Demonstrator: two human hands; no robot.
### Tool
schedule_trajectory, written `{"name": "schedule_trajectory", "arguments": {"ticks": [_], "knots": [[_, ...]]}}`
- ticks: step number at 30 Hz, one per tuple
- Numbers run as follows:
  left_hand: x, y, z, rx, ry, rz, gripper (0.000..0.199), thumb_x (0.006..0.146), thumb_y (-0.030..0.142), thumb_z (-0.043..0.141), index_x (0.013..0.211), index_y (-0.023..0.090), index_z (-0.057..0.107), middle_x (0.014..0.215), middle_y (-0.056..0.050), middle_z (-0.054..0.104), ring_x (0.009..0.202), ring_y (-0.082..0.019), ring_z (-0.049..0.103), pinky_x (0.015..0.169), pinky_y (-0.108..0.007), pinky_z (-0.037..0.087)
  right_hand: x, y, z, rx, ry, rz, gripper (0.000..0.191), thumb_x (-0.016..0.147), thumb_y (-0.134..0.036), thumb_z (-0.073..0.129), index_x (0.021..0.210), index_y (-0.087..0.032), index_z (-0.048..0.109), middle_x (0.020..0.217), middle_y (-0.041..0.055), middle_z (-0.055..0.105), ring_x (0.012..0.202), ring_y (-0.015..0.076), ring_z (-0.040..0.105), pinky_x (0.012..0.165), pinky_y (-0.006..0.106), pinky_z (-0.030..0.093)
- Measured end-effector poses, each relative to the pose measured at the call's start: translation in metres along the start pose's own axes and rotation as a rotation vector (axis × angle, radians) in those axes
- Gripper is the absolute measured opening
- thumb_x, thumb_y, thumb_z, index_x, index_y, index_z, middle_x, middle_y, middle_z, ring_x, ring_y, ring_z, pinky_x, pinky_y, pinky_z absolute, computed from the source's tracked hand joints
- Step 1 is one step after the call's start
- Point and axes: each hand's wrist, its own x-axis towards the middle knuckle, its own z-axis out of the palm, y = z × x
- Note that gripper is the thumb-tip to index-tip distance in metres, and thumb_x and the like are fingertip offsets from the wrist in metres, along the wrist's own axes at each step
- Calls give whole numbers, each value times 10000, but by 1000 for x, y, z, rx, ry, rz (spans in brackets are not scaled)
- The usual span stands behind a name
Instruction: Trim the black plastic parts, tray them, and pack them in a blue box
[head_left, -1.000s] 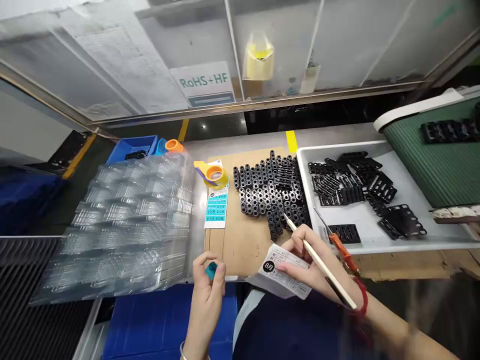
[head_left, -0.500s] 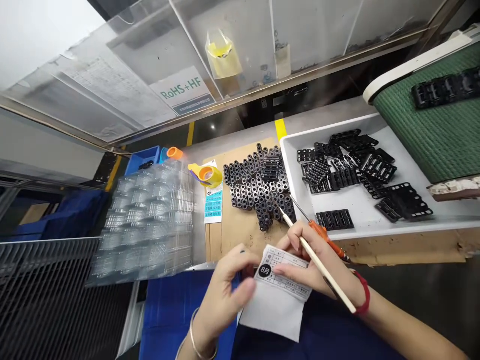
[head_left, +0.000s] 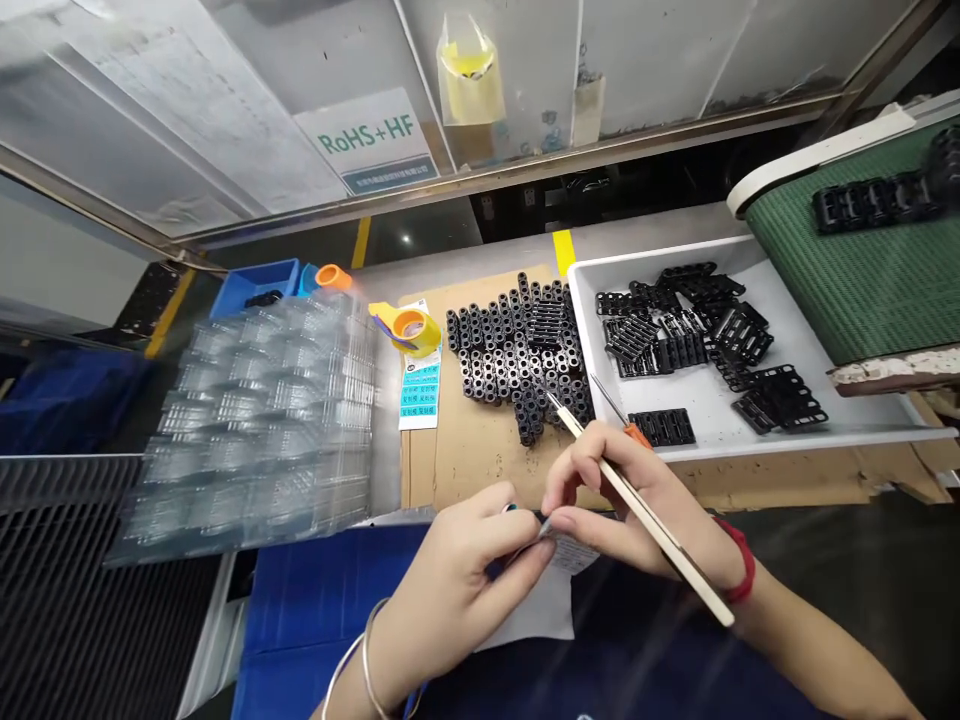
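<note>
Closer together than before, the left hand [head_left: 476, 570] and right hand [head_left: 630, 500] had met just off the near edge of the cardboard sheet [head_left: 480, 465], the left one having moved in. Thumb and forefinger of each pinched a small pale piece [head_left: 545, 527]; its exact shape was hard to tell. The right hand also held a slim cream stick [head_left: 652, 520], its tip pointing over the cardboard sheet. Printed white paper [head_left: 536, 605] lay below the fingers, nearer the body than the cardboard sheet. Black parts [head_left: 510, 350] covered the cardboard sheet's far right portion; the white tray [head_left: 720, 400] sat to its right, the yellow tape dispenser [head_left: 409, 328] at its far left.
</note>
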Motion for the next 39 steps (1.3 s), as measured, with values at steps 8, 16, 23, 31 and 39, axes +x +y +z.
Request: {"name": "schedule_trajectory", "arguments": {"ticks": [8, 16, 23, 31, 39], "knots": [[-14, -10, -12, -112, 45, -5, 365, 971, 276, 507, 620, 187, 463, 653, 18, 442, 607, -111, 463, 563, -242, 353, 7, 12, 24, -54, 51, -59, 369, 922, -195, 672, 795, -239, 328, 824, -25, 626, 670, 92, 521, 628, 219, 438], [-23, -20, -19, -333, 78, -113, 389, 960, 340, 539, 609, 191, 458, 648, 10, 438, 629, -131, 446, 585, -260, 367, 21, 15, 42, -139, 152, -174, 385, 888, -156, 701, 774, -240, 344, 806, -27, 660, 639, 94, 563, 582, 219, 454], [-32, -27, -21, -404, 127, -126, 336, 970, 347, 549, 674, 190, 575, 683, 12, 466, 652, -121, 464, 615, -245, 385, 19, 3, 31, -76, -1, 24, 343, 914, -233, 701, 834, -237, 367, 903, 12, 680, 800, 120, 617, 725, 251, 510], [-34, -28, -20, -444, 183, -147, 359, 952, 340, 583, 637, 183, 509, 661, 23, 424, 621, -107, 427, 592, -236, 361, 22, 12, 44, -179, 41, -219, 350, 907, -81, 638, 768, -229, 353, 821, -38, 621, 704, 75, 565, 627, 187, 441], [-40, -34, -24, -623, 212, -243, 315, 933, 386, 618, 696, 179, 599, 723, 2, 497, 676, -119, 475, 618, -239, 378, 15, 5, 32, -97, -14, 86, 489, 741, -178, 862, 806, -232, 381, 850, -35, 630, 714, 95, 541, 634, 193, 479]]}}
